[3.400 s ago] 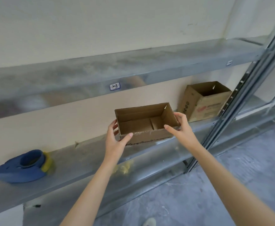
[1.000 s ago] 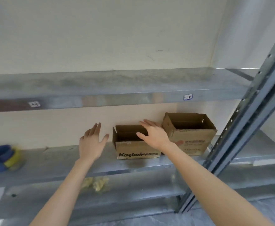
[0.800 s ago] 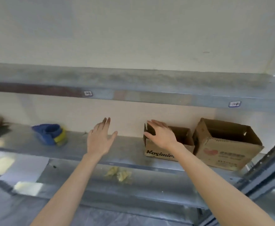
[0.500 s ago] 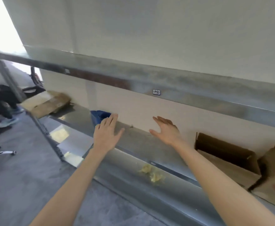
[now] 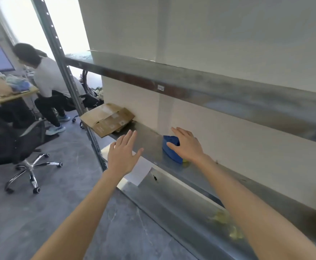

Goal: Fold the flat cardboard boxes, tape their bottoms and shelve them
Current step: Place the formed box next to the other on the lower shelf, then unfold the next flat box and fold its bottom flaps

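Both empty, spread, left hand (image 5: 124,155) and right hand (image 5: 186,145) reach toward flat cardboard (image 5: 107,119) beyond them, likely the next box to fetch.

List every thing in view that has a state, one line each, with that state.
left hand: open, fingers spread, holding nothing
right hand: open, empty, in front of the tape dispenser
flat cardboard boxes: unfolded, lying stacked at the shelf's end
blue tape dispenser: resting on the shelf; contact with the hand unclear
metal shelf: bare between boxes and dispenser
office chair: unoccupied
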Available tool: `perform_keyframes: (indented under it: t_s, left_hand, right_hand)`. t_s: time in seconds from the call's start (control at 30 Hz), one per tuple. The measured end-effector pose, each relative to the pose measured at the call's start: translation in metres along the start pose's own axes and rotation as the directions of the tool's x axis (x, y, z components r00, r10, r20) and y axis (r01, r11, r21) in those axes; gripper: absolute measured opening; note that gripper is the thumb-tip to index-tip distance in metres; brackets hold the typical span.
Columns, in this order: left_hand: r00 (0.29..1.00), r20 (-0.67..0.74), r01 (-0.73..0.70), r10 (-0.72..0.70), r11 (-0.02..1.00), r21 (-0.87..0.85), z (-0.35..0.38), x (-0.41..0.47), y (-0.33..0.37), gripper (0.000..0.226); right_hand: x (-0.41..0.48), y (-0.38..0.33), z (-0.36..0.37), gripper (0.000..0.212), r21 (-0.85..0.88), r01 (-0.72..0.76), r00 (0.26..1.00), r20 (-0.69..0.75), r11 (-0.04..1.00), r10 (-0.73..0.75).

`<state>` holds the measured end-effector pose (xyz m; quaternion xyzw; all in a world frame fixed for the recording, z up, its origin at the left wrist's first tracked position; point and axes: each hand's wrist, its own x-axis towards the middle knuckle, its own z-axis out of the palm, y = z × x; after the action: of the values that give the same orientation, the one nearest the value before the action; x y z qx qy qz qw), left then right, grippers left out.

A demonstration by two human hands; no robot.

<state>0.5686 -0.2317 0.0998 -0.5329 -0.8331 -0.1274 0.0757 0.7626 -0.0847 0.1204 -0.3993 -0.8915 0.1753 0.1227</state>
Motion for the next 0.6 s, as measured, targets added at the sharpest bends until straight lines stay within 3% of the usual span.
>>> perform_keyframes:
  t_s: [0.2, 0.6]
  left_hand:
    - [0.998, 0.003, 0.056, -0.056, 0.998, 0.001, 0.008, 0.043, -0.077, 0.070]
    - [0.998, 0.024, 0.060, -0.059, 0.998, -0.019, 0.048, 0.182, -0.191, 0.069]
  right_hand:
    - [0.072, -0.051, 0.037, 0.065, -0.076, 0.043, 0.999, 0.003, 0.996, -0.042]
    - [0.235, -0.106, 0.103, 0.079, -0.111, 0.015, 1.000, 0.009, 0.994, -0.014]
